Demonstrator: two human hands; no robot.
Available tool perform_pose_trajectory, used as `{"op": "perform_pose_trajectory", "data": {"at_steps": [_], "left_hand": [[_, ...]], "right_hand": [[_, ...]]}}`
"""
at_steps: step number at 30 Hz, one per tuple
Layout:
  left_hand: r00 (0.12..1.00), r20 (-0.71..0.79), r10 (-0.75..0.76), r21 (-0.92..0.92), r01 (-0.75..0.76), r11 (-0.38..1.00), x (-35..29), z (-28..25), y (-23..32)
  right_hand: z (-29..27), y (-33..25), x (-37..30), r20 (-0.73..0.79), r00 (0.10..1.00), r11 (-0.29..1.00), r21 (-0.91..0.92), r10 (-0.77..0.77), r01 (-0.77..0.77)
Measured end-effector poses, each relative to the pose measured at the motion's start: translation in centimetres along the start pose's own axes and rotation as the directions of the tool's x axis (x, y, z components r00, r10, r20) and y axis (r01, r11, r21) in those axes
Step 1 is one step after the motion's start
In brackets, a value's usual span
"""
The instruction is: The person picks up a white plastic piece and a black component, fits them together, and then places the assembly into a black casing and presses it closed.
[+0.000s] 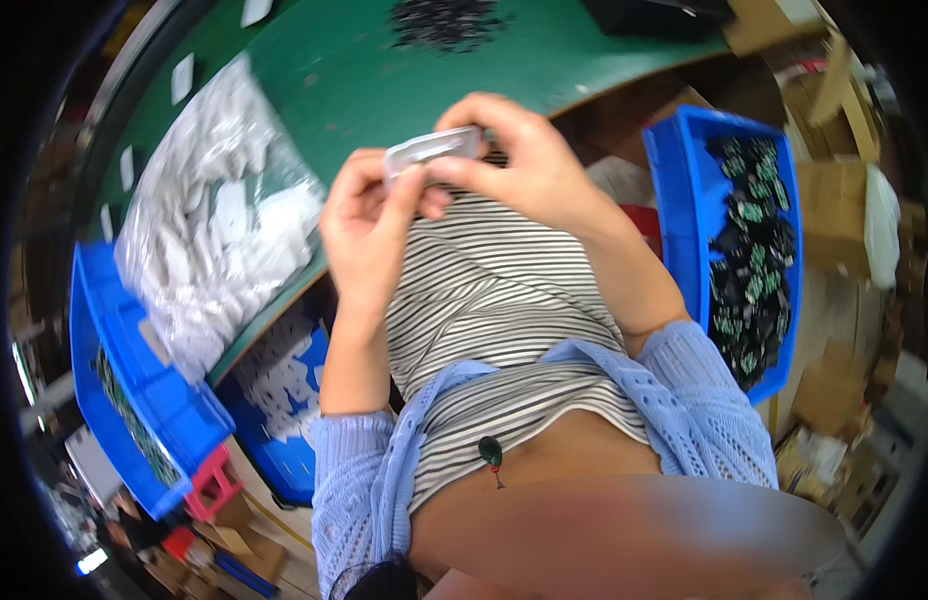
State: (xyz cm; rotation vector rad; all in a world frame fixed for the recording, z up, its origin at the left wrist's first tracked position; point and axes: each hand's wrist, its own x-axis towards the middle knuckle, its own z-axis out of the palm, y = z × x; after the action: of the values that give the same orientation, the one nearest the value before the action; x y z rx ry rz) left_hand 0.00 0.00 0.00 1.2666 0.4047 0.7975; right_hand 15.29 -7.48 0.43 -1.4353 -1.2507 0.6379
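Note:
Between my two hands is a small pale rectangular plastic housing with rounded corners, its hollow side partly showing. My left hand grips its left end, with the thumb along the lower edge. My right hand pinches the right end, the thumb pressing near the middle of the lower edge. Something small and dark shows behind the fingers of the right hand, too hidden to name. Both hands are held over the near edge of the green table.
A clear plastic bag of white plastic parts lies at the left. Small black pieces are heaped at the far side. A blue bin at the right holds green circuit boards with black parts. Blue bins stand at the lower left.

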Motion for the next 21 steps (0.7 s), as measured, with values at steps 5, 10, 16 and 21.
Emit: {"op": "perform_pose_trajectory", "data": {"at_steps": [5, 10, 16, 21], "left_hand": [[0.997, -0.038, -0.069, 0.135, 0.073, 0.988, -0.3, -0.9, 0.8], [0.992, 0.027, -0.121, 0.159, 0.115, 0.980, 0.5, 0.7, 0.7], [0.965, 0.125, -0.232, 0.124, 0.217, 0.968, 0.4, -0.2, 0.8], [0.955, 0.175, -0.240, 0.084, 0.229, 0.970, 1.0, 1.2, -0.7]], "right_hand": [[0.6, -0.7, -0.2, 0.103, 0.992, 0.986, 0.139, 0.077, -0.091], [-1.0, 0.7, -0.9, 0.092, 0.995, 0.976, 0.212, 0.034, -0.053], [-1.7, 0.5, -1.4, 0.120, 0.993, 0.991, 0.133, 0.018, -0.034], [-2.2, 1.8, -2.5, -0.040, 0.999, 0.977, 0.212, 0.018, -0.009]]}}
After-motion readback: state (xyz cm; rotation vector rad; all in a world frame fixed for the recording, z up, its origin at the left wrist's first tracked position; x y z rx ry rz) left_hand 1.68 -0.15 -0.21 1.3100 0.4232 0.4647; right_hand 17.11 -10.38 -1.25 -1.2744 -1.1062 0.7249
